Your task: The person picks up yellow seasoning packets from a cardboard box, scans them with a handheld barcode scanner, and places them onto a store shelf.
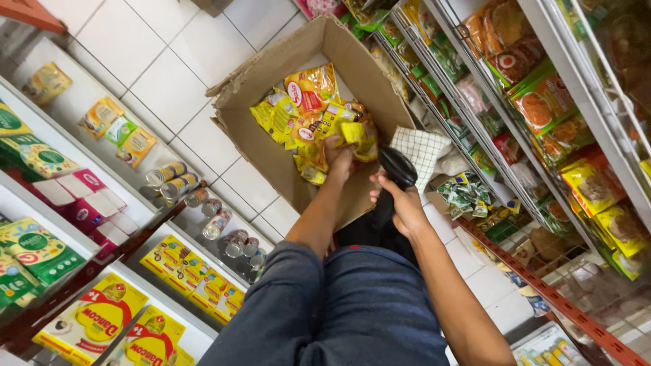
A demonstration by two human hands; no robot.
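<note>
An open cardboard box (268, 146) stands on the white tiled floor and holds several yellow and red snack packets (305, 102). My left hand (339, 157) reaches into the box and is closed on a bunch of yellow packets (358, 133) at the near side of the pile. My right hand (401, 203) is just to the right of the box's edge, gripping a black object (397, 168) that sticks up from the fist; what it is I cannot tell. My knee in blue jeans (352, 305) fills the lower middle.
Shop shelves flank a narrow aisle. The left shelves carry yellow cartons (95, 315), small cans (173, 177), pink boxes (85, 196). The right wire racks (475, 135) hold orange and yellow packets (542, 102). A checked cloth (420, 149) and green sachets (464, 196) lie beside the box.
</note>
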